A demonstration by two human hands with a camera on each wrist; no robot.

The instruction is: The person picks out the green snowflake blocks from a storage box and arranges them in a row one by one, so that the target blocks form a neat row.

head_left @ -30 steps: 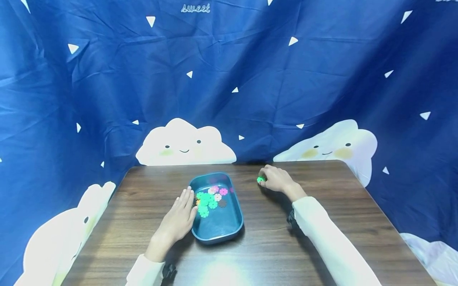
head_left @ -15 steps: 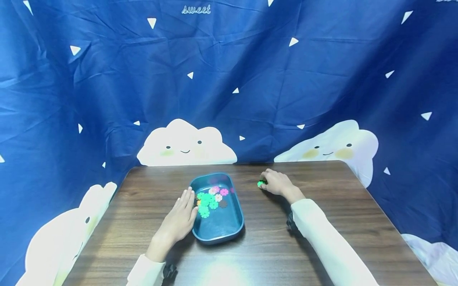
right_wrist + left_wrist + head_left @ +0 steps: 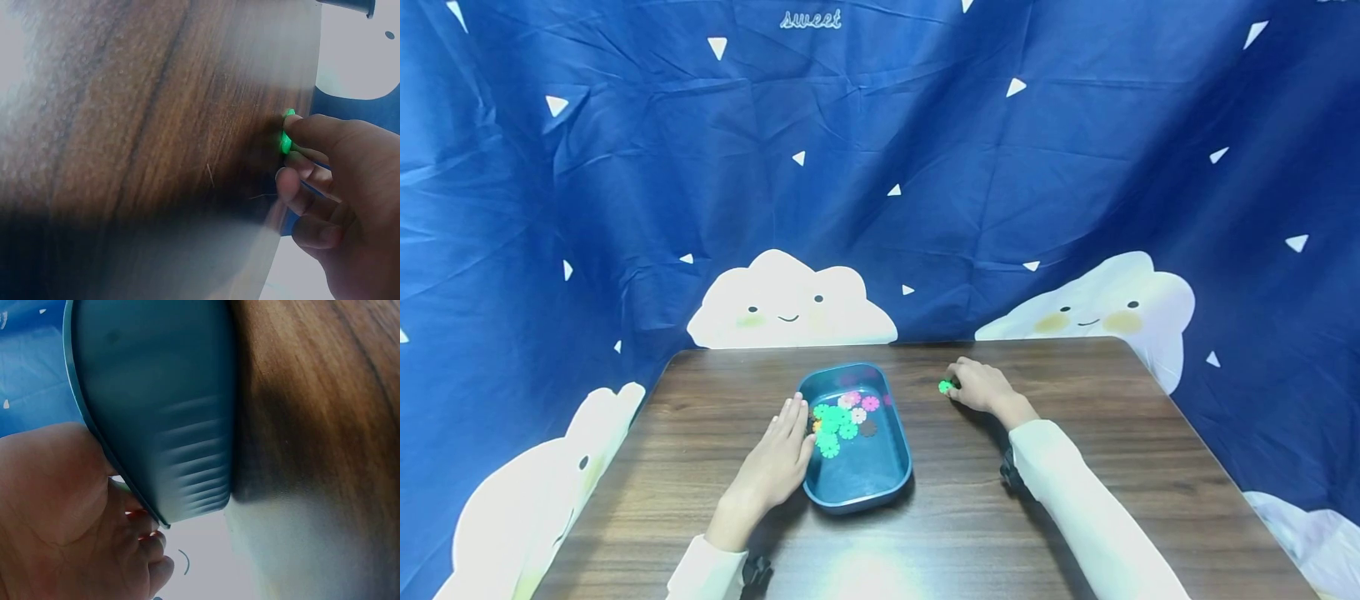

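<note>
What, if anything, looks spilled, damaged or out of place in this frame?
Nothing stands out. The teal tray sits upright on the table, flower-shaped pieces lie inside it, and the left hand touches it. The one green piece seen outside is pinched in the right hand.

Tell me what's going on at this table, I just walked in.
Someone is handling small scalloped plastic discs. Their right hand pinches a green disc low over the wooden table, to the right of a teal box; whether the disc touches the wood is hard to tell. The left hand rests against the box's left rim, fingers straight. Inside the box lie a cluster of green discs and some pink discs.
</note>
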